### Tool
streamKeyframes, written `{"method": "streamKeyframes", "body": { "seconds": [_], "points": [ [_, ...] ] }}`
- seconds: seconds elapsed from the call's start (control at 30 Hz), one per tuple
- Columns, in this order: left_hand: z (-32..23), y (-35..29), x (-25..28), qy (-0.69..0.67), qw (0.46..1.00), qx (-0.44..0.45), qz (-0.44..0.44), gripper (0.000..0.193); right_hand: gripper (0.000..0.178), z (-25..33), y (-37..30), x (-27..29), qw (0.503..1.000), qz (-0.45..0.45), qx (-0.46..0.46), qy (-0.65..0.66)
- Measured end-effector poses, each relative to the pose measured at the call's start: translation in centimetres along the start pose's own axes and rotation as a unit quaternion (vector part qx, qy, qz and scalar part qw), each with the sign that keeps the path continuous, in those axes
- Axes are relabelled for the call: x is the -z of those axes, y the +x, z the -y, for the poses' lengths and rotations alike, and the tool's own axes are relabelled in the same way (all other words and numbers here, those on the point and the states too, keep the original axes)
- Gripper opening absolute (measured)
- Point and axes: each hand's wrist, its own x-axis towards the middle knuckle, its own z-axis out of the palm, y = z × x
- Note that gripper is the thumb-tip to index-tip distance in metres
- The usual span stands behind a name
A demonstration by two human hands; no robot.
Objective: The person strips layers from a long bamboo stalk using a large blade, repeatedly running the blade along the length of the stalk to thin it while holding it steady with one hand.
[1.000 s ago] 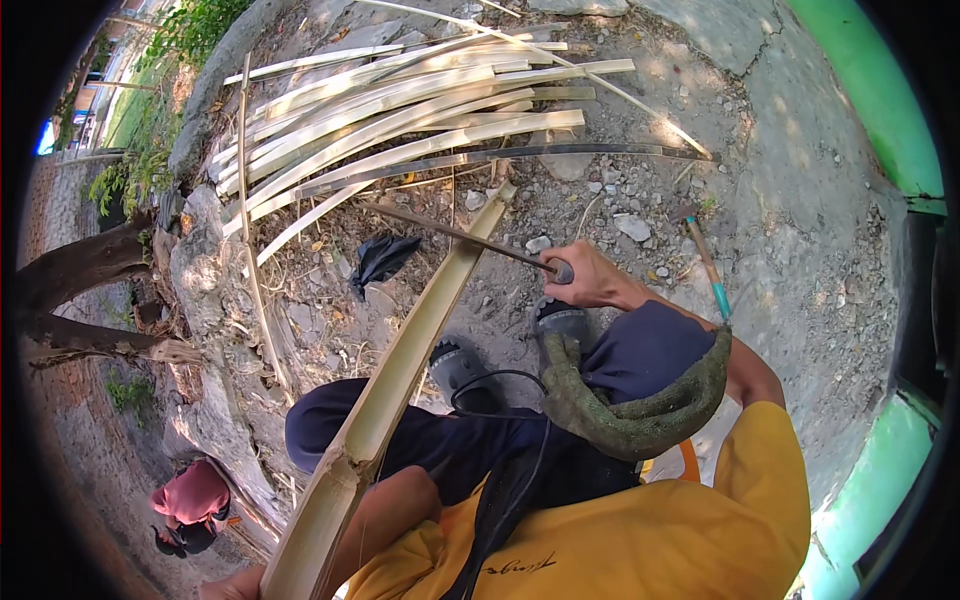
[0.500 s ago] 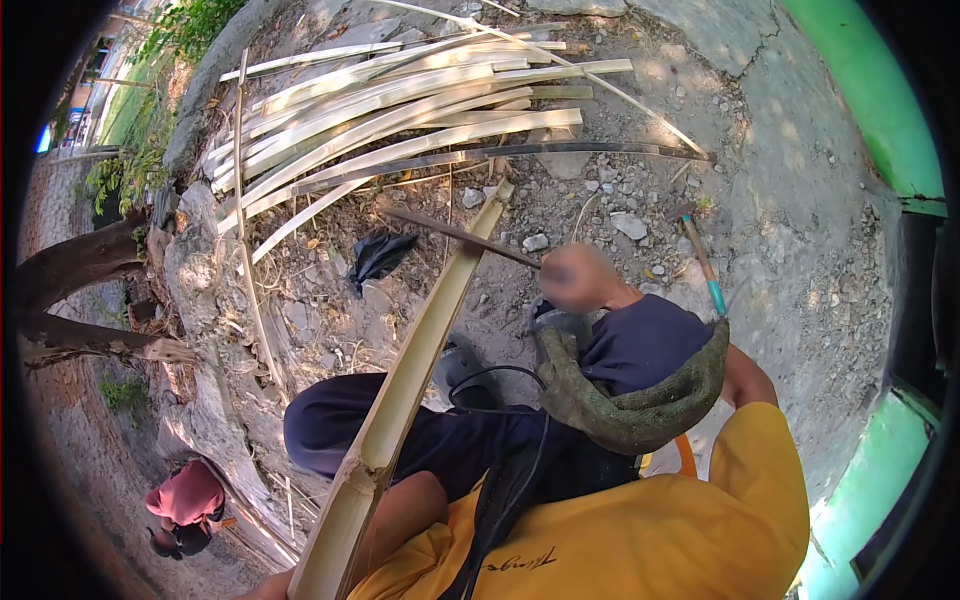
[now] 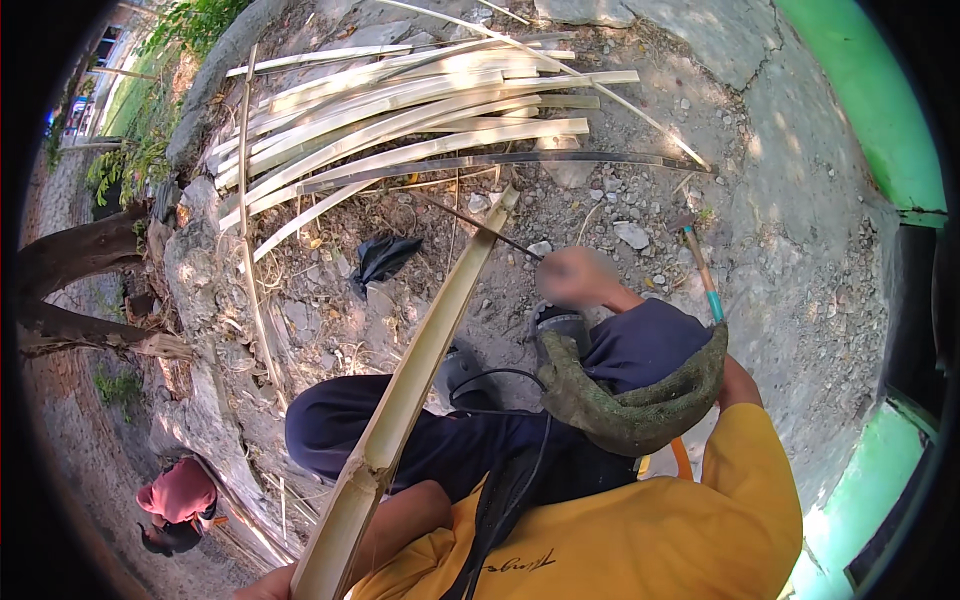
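My right hand (image 3: pixel 575 278) is closed around the handle end of a long, dark-bladed knife (image 3: pixel 515 243); a blur covers its fingers. The blade lies across the split bamboo pole (image 3: pixel 415 375) close to its far end. That half-round piece shows its pale hollow inside and a node, and slants from the bottom edge over my left leg. At the lower left, my left hand (image 3: pixel 265 585) is around the pole's near end, partly cut off by the picture's edge. A thick, rough green pad (image 3: pixel 640 405) drapes over my right leg.
Pale bamboo strips (image 3: pixel 400 110) lie piled on the stony ground ahead. A hammer (image 3: pixel 702 268) with a teal-ended handle rests at right. Nearby are a black plastic scrap (image 3: pixel 385 260), a tree trunk (image 3: pixel 85 255) and, lower left, another person (image 3: pixel 180 495).
The knife's blade has turned to a narrower, steeper view and its tip has shifted right and slightly up. The bamboo pole stays in nearly the same place.
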Motion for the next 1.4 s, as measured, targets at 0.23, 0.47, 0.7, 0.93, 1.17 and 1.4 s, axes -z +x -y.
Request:
{"method": "streamKeyframes", "body": {
  "seconds": [0.23,0.47,0.7,0.93,1.17,1.4],
  "points": [
    [0.3,0.2,-0.1,0.007,1.0,-0.003,0.003,0.023,0.037,3.9,-0.8,-0.2,0.998,0.041,0.019,-0.049],
    [0.9,-0.2,0.1,0.015,0.999,-0.013,-0.031,0.03,0.021,-1.7,0.7,-1.2,0.999,-0.038,0.001,-0.003],
    [0.6,0.4,0.2,0.004,1.0,-0.015,-0.005,0.031,0.022,2.9,-0.5,-0.9,0.999,0.022,0.032,0.011],
    [-0.1,-0.2,1.9,0.048,0.997,-0.02,-0.054,0.03,0.029,1.0,0.1,-2.0,1.0,-0.028,0.011,-0.006],
    [0.5,0.3,0.8,-0.021,0.999,-0.005,-0.027,0.03,0.024,-2.4,1.0,-2.3,0.998,-0.053,-0.045,0.008],
    [-0.5,0.5,2.3,-0.044,0.998,0.042,-0.003,0.03,0.036,3.9,0.2,-1.1,0.996,-0.005,0.056,-0.066]
  ]
}}
